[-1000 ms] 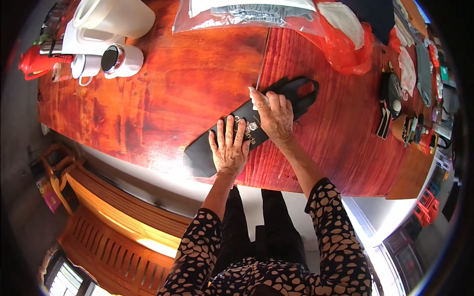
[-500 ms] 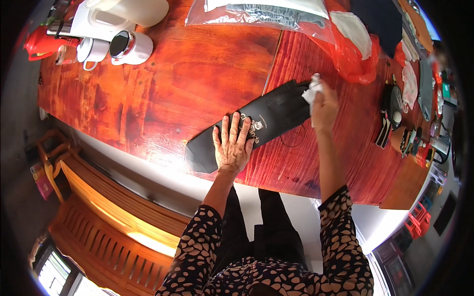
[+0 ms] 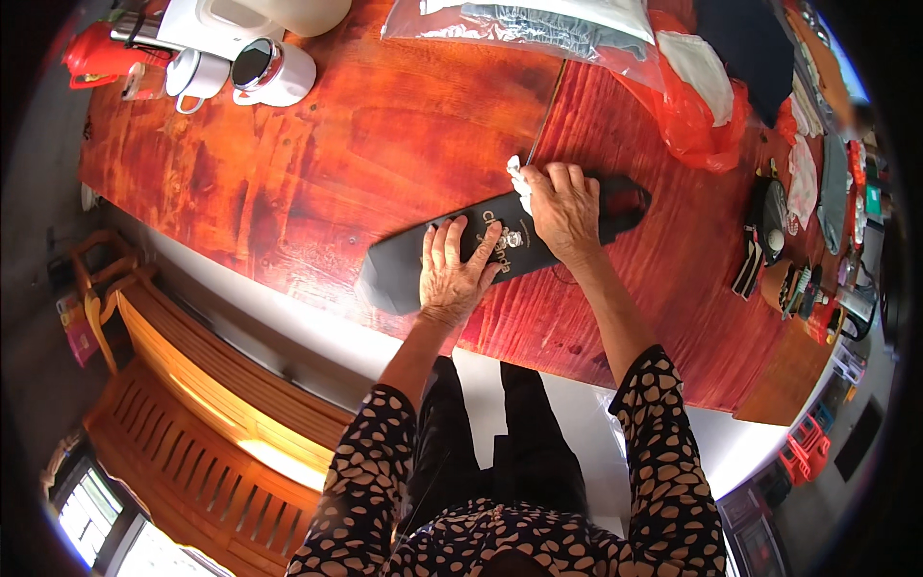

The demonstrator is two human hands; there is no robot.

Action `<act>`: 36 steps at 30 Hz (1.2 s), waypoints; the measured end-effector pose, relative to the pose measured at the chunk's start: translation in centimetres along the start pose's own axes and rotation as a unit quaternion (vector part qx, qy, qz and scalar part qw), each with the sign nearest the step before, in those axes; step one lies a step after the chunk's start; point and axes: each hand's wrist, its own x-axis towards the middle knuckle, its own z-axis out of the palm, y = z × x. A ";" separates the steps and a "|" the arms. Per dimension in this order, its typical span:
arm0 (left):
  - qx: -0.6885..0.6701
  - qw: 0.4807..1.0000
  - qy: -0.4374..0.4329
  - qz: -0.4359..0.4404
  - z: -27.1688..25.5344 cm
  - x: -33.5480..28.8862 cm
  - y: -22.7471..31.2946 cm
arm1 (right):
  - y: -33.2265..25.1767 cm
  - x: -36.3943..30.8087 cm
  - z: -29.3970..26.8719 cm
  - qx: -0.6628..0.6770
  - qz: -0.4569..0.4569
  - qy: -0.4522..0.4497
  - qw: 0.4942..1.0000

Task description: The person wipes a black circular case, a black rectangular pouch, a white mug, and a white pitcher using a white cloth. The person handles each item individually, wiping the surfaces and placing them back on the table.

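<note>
"Near the middle of the frame, what lies under the hands?"

"A long, flat black bag (image 3: 531, 252) with pale print on its face. It slants across the table (image 3: 385, 144), one end toward the lower left, the other, with a dark loop, toward the upper right."

"And the left hand (image 3: 454, 272)?"

"Laid palm down on the lower left part of the bag, fingers spread. It grasps nothing."

"The right hand (image 3: 567, 213)?"

"Bent over the bag's upper right part, its fingers closed on a crumpled white wipe (image 3: 519, 183). The wipe pokes out to the left of the fingers, by the bag's upper edge. How hard it presses, I cannot tell."

"What stands further off?"

"In the upper left, a white mug with a dark top (image 3: 288, 77), just beside a smaller white mug (image 3: 200, 75). At the top edge, a clear plastic pack (image 3: 538, 24) of folded cloth; right of it, a red plastic bag (image 3: 692, 125)."

"And low in the frame?"

"A slatted wooden bench (image 3: 221, 471), at the lower left."
</note>
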 end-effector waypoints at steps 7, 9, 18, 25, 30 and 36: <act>0.128 0.990 0.016 -0.050 -1.4 1.6 0.7 | -1.2 -8.2 -2.6 0.066 0.125 -0.035 0.989; 0.110 0.987 0.004 -0.120 -0.7 0.9 2.6 | -3.2 -12.3 -2.6 0.105 0.125 -0.036 0.986; -0.044 0.986 0.066 -0.148 2.3 -2.8 4.3 | -3.9 -6.1 -3.4 0.278 0.095 0.071 0.953; 0.014 0.994 0.047 -0.102 3.8 -3.8 3.8 | -6.0 -1.7 1.0 0.161 -0.088 -0.068 0.981; 0.009 0.992 0.049 -0.115 3.6 -3.6 3.9 | -6.9 4.7 4.3 0.146 -0.166 -0.035 0.975; -0.010 0.991 0.044 -0.128 3.4 -3.3 3.8 | -8.4 9.4 6.0 0.125 -0.156 -0.002 0.980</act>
